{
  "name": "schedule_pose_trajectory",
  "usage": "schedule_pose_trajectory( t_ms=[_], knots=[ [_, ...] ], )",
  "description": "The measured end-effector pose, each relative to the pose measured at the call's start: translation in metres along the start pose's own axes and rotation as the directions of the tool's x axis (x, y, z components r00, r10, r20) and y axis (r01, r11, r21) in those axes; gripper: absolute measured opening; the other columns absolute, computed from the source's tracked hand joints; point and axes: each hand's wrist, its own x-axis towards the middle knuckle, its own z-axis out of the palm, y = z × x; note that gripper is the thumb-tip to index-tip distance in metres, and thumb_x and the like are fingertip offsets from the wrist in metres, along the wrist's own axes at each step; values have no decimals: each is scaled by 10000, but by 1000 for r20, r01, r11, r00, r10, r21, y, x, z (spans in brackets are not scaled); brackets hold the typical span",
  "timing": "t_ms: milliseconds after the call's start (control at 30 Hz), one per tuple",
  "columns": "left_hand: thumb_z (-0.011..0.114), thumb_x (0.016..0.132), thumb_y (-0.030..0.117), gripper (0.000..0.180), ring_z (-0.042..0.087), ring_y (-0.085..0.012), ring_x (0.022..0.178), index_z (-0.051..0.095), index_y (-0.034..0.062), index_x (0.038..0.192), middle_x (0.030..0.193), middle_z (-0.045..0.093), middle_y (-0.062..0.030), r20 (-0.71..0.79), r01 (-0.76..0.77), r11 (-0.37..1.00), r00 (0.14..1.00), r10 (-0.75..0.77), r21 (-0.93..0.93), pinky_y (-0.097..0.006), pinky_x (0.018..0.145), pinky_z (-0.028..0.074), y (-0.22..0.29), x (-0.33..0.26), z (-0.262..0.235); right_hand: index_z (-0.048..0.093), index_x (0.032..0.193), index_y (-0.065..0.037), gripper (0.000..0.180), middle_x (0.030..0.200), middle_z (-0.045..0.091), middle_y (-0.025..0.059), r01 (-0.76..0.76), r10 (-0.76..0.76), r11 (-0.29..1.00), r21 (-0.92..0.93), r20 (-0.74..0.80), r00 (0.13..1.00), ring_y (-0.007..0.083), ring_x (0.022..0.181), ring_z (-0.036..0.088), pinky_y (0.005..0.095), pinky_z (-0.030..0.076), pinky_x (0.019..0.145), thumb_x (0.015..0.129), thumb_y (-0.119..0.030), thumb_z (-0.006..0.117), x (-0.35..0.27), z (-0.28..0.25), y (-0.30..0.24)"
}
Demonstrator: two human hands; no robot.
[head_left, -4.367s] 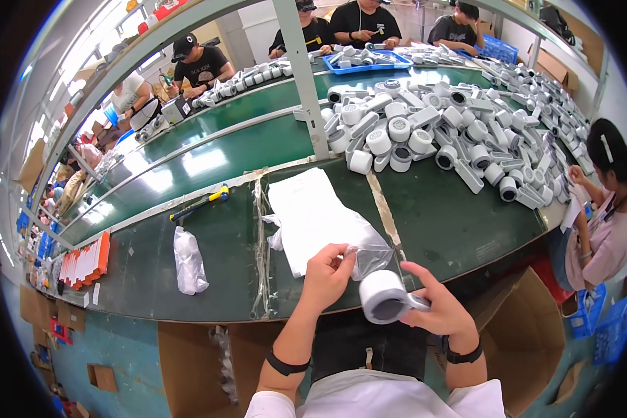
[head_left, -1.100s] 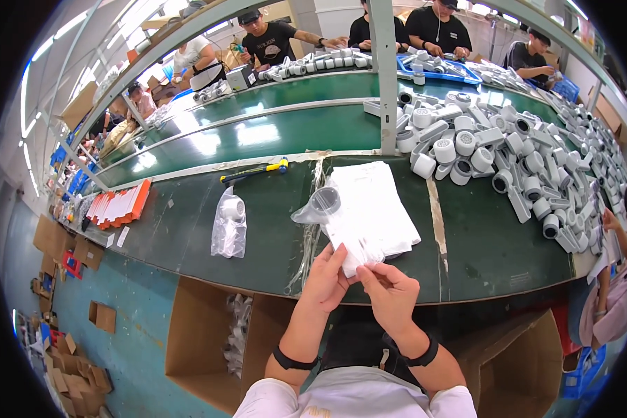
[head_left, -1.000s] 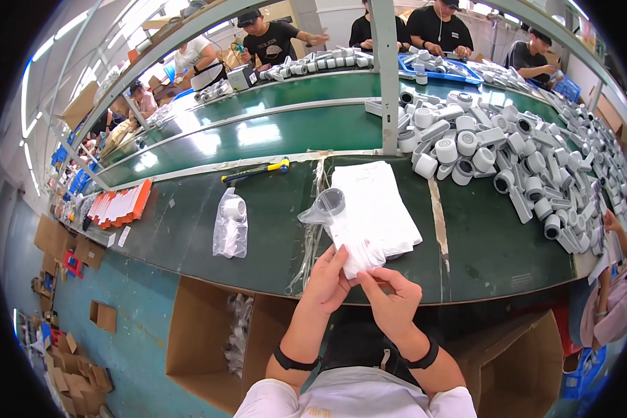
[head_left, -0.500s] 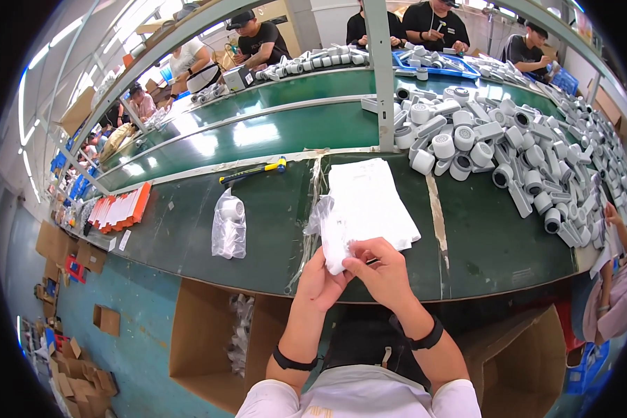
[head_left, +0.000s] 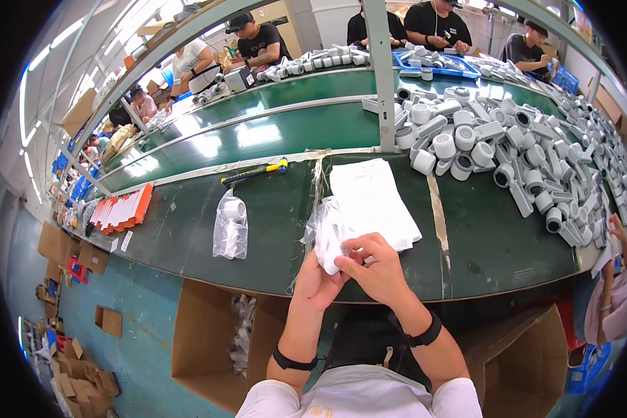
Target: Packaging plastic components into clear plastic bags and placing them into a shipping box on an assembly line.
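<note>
In front of me, a white plastic part in a clear bag (head_left: 329, 240) lies over the near left edge of a stack of white sheets or bags (head_left: 373, 198). My left hand (head_left: 318, 284) cups its lower end from below and the left. My right hand (head_left: 373, 266) closes on the same end from the right, thumb and fingers at the plastic. Exactly how the right fingers grip it is partly hidden. Another bagged white part with a round head (head_left: 230, 226) lies to the left on the dark green table (head_left: 272, 244).
A yellow-and-black hammer (head_left: 254, 171) lies beyond the bagged part. Orange-and-white flat pieces (head_left: 124, 209) sit far left. Grey-white round-headed parts (head_left: 508, 146) pile up at right. Open cardboard boxes (head_left: 202, 334) stand below the table. Several people work opposite; another person's hand (head_left: 616, 228) shows at right.
The bagged part in my hands has tilted slightly and more of its white body shows near my fingers. My right fingers have shifted a little along it.
</note>
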Motion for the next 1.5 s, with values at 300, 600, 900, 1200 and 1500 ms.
schedule_pose_trajectory(
  t_ms=[300, 600, 900, 1200, 1500],
  knots=[
    [376, 1026, 325, 433, 630, -301, 1067, 441, 57, 1360, 1254, 592, -144, -45, -9, 1000, 999, 10, 24, -478, 874, 542, 3, -4, 1, 639, 992, 32, 164, 842, 640, 45, -65, 95, 971, 230, -125, 988, 62, 646, 579, 208, 468, 563, 918, -113, 658, -6, 4, 17],
    [378, 1035, 319, 410, 610, -283, 1097, 450, 52, 1337, 1211, 605, -130, -102, -48, 995, 993, 57, 93, -459, 886, 519, 4, -5, 1, 595, 1050, 24, 178, 843, 628, 46, 42, 21, 980, 195, -312, 950, 60, 668, 560, 197, 450, 550, 926, -95, 642, -22, 16, 30],
    [382, 1039, 317, 407, 576, -246, 1139, 465, 44, 1328, 1248, 591, -110, -70, -105, 994, 992, 107, 43, -409, 920, 482, -1, -2, 0, 619, 1004, 29, 193, 732, 651, 45, -296, 315, 835, 463, 38, 948, 69, 589, 581, 194, 444, 499, 944, -154, 631, -4, 14, 20],
    [368, 1040, 325, 412, 601, -261, 1079, 458, 31, 1313, 1206, 599, -130, -60, -116, 993, 991, 117, 16, -429, 887, 502, 1, -1, 2, 679, 962, 42, 149, 778, 685, 53, -251, 318, 896, 365, -136, 938, 85, 611, 620, 200, 470, 529, 900, -94, 675, -9, 20, 20],
    [437, 1028, 258, 320, 662, -241, 845, 415, 76, 1291, 1088, 609, -124, -259, -240, 927, 913, 316, 288, -343, 535, 547, 24, -16, -19, 672, 980, 21, 122, 785, 678, 57, -226, 281, 913, 340, -119, 952, 84, 593, 596, 207, 467, 534, 906, -74, 653, -34, 9, 25]
  ],
)
